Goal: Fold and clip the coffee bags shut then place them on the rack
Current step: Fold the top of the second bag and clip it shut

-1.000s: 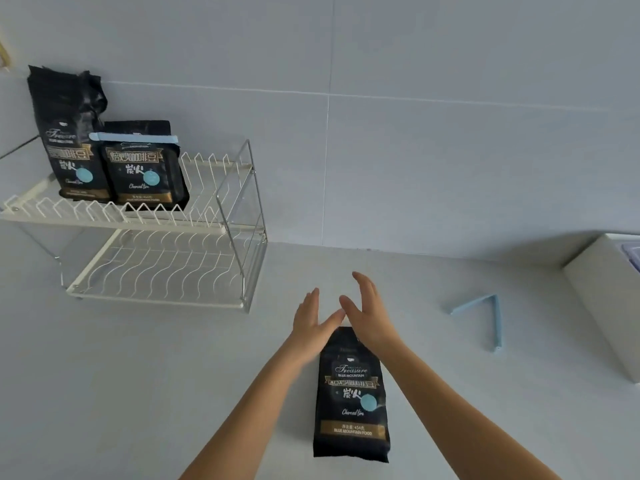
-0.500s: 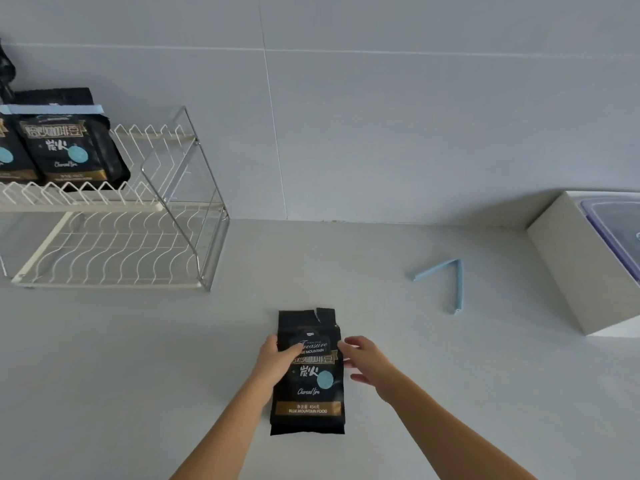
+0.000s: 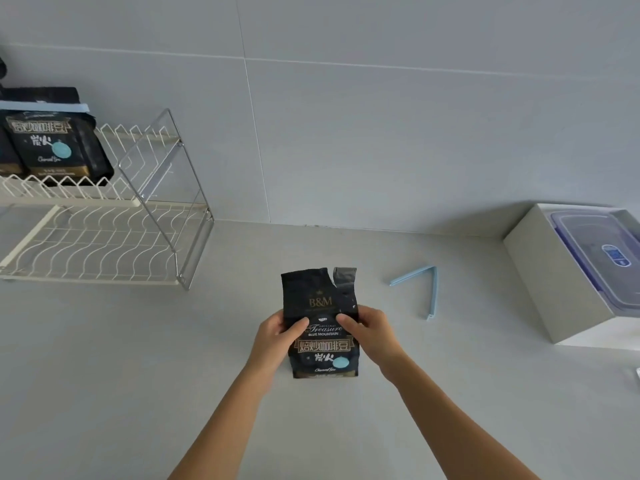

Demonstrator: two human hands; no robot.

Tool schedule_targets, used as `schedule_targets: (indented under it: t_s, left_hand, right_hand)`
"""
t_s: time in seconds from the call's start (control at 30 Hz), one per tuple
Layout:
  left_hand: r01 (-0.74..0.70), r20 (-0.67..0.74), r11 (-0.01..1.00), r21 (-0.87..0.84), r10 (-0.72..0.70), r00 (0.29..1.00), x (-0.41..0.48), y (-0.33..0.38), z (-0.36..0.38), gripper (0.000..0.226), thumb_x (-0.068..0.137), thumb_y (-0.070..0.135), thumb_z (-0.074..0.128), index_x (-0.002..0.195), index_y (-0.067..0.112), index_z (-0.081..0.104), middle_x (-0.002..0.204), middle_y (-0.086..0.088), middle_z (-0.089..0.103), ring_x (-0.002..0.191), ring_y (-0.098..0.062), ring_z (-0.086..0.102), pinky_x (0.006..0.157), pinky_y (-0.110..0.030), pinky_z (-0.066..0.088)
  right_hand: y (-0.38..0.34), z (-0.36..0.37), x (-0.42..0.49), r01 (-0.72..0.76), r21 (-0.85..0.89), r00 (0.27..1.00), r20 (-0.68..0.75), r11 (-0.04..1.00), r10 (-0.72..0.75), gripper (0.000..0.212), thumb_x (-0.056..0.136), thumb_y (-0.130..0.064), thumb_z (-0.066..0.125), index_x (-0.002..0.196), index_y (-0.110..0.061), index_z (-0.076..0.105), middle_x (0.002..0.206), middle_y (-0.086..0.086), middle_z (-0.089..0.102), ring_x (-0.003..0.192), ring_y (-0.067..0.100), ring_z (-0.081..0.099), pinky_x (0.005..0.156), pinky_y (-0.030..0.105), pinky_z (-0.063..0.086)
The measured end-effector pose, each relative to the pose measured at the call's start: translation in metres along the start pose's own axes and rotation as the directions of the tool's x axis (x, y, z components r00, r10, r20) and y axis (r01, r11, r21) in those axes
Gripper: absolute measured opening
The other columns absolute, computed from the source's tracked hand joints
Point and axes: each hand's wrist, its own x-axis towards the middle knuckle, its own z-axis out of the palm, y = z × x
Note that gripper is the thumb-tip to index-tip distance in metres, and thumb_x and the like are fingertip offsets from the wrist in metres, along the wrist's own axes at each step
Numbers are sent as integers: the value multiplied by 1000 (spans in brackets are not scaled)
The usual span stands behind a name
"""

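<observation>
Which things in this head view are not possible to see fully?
- Bag on the rack: cut by left edge.
- Held coffee bag: sides hidden under left hand and right hand.
- Object at the right edge: cut off, unidentifiable.
- Lidded container: contents blurred.

Your hands frame a black foil coffee bag (image 3: 320, 327) with gold lettering and a pale blue dot. Right of that bag lies a pale blue plastic clip (image 3: 424, 289); left, a cream wire rack (image 3: 104, 244).
</observation>
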Motion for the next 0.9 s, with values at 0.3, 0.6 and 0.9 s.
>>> schedule_targets:
  t_s: [0.3,0.6,0.9]
  left_hand:
    - [-131,12,991,0,131,991,-10,-8,42,9,83,14,66,88,21,70,85,1,76,78,-10,71,58,-16,53]
    - [-221,80,973,69,215,973,-8,-3,62,8,84,16,66,87,21,72,86,-6,75,81,-14,70,67,-23,58]
    - [-144,25,975,171,142,990,4,-8,70,10,87,14,61,92,15,69,88,1,74,85,-11,67,67,-15,51]
  right_hand:
    - [14,-42,-13,120,74,992,-44,990,-117,16,82,-9,68,79,-24,69,92,5,72,76,11,71,60,17,55]
    - [28,-74,-14,150,21,988,-38,989,-149,7,80,-17,72,82,-24,71,86,-6,74,79,3,67,62,13,50]
    - [18,-85,0,73,-219,993,-79,973,-92,16,79,-27,71,84,-12,67,93,4,71,86,20,66,78,38,54]
